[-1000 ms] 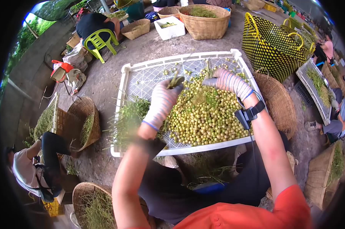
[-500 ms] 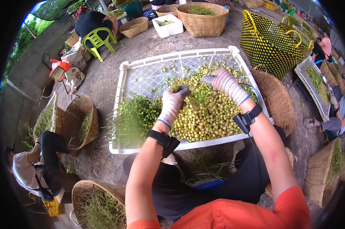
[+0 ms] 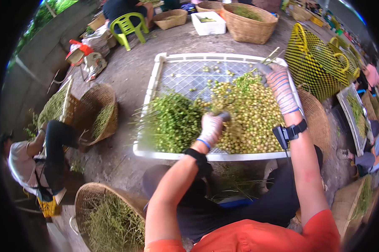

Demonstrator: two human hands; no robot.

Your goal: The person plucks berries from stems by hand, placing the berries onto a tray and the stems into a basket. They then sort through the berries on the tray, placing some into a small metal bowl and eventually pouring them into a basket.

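Observation:
A shallow white plastic tray (image 3: pixel 185 156) with a lattice bottom lies in front of me. Loose round yellow-green fruits (image 3: pixel 256 122) fill its right side, and a pile of greener fruits on thin stems (image 3: pixel 172 122) is heaped at the left. My right hand (image 3: pixel 279 86), in a striped glove with grey fingertips, is closed on a green stemmed sprig (image 3: pixel 247 80) at the tray's far right, stalks poking up past the fingers. My left hand (image 3: pixel 212 128), gloved alike, is low over the fruits between the two heaps, its fingers smeared by motion.
A wicker basket (image 3: pixel 317 122) stands against the tray's right side, a basket of stripped stems (image 3: pixel 109 222) at my lower left. Beyond are a yellow-black woven bag (image 3: pixel 311 59), a white box (image 3: pixel 208 27) and a green chair (image 3: pixel 128 27). People sit working left and right.
My right hand has moved toward the tray's far right corner, with the sprig now plain in it. The left hand has come down nearer me. The whole view has shifted somewhat.

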